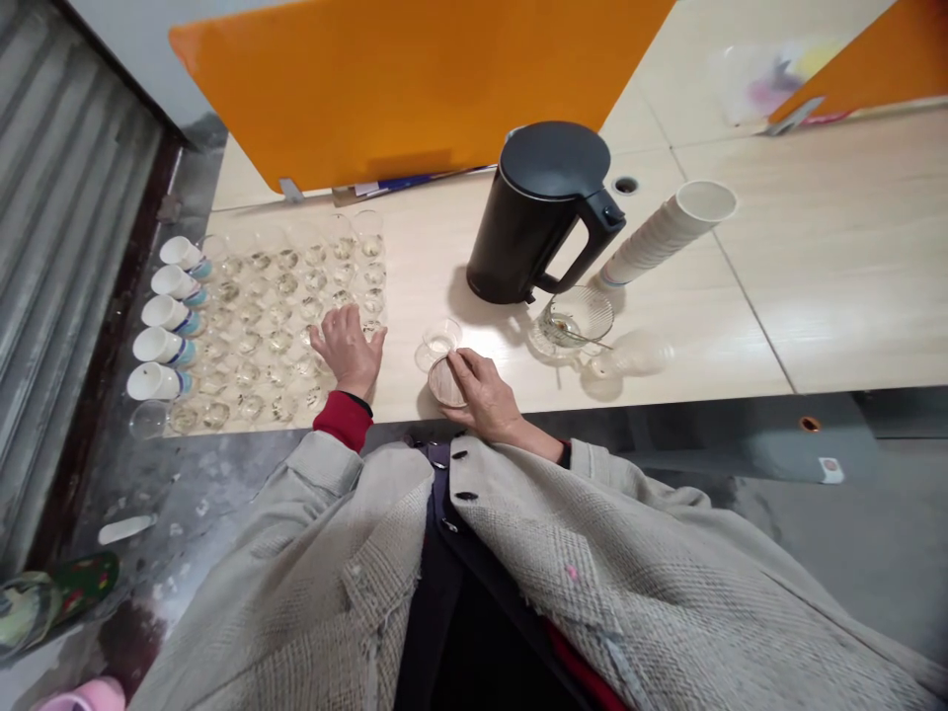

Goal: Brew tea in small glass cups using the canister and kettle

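Note:
Near the table's front edge, my right hand is closed around a clear cup, which is tilted so its round opening shows. Just behind it stands another clear cup. My left hand hovers over or rests on the right side of a dense block of clear cups; whether it touches one I cannot tell. Its thumb is apart from the fingers, and no held thing shows. Small dark bits lie in the bottoms of many of these cups.
Several white paper cups line the block's left side. A black electric kettle stands behind a glass bowl with a thin stirrer. To its right leans a stack of paper cups. An orange divider borders the back.

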Tool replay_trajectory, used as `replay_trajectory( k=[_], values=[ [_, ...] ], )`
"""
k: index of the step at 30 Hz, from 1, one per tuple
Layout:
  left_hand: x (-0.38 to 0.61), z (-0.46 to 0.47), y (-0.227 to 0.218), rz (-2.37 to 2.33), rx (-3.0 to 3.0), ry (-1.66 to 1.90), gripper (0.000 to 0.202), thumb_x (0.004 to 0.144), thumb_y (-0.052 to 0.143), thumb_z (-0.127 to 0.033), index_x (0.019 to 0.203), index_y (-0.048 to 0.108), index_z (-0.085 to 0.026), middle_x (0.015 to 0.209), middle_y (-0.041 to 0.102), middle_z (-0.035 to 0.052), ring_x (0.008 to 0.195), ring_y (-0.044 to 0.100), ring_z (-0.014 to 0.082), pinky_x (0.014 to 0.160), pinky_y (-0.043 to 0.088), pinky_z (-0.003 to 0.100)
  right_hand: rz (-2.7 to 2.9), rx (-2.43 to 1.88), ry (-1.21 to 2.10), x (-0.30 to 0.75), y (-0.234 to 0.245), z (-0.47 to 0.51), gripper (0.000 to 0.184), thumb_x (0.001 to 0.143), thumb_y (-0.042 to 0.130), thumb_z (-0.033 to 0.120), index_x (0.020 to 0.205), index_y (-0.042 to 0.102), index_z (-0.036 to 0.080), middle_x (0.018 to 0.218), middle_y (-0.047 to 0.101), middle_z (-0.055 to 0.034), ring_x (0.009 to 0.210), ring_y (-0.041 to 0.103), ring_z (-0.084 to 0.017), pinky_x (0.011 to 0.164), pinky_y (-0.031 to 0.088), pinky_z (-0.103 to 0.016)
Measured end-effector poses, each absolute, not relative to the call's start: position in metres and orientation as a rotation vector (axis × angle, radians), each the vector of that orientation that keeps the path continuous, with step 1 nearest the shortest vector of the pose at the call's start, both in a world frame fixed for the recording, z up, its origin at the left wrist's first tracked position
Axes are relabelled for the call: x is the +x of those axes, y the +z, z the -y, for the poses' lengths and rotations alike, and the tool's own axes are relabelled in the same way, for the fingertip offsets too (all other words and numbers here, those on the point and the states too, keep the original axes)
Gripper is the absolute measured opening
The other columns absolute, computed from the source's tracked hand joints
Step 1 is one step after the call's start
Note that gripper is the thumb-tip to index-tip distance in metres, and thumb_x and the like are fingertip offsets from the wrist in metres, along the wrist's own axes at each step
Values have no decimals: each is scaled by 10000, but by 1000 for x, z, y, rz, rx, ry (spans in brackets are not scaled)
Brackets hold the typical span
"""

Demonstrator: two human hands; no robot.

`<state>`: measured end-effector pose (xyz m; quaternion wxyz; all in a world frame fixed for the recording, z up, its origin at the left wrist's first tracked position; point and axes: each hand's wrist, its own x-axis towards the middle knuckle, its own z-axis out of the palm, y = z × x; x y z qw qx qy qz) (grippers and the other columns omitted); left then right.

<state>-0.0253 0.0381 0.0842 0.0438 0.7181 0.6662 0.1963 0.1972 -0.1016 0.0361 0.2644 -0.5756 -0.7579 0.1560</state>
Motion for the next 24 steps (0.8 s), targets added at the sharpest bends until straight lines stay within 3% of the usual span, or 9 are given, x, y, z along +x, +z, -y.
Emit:
replay_trajectory(
  k=[12, 20, 24],
  values=[
    [-24, -43, 68, -1967, 2173, 667, 595, 921, 711, -332, 1476, 549, -191, 1571, 580, 207, 1614, 312, 410, 1315, -45, 721, 2064, -1516, 403, 199, 36, 102, 1049, 900, 774, 416, 1734, 159, 254, 1586, 446, -204, 1345, 506, -410, 1091, 561, -631],
    [-24, -43, 60, -1953, 2198, 672, 183, 930, 732, -315, 1084, 722, -217, 1645, 521, 174, 1664, 212, 406, 1311, -44, 745, 2078, -1492, 338, 200, 35, 102, 1131, 890, 792, 411, 1737, 52, 287, 1571, 454, -206, 1325, 526, -406, 1063, 578, -608],
    [-24, -42, 60, -1914, 2213, 677, 124, 942, 731, -320, 1016, 740, -221, 1640, 532, 158, 1681, 161, 397, 1313, -86, 733, 2075, -1495, 350, 200, 35, 102, 1132, 887, 793, 405, 1734, 51, 294, 1577, 450, -208, 1340, 522, -412, 1071, 572, -606]
  ],
)
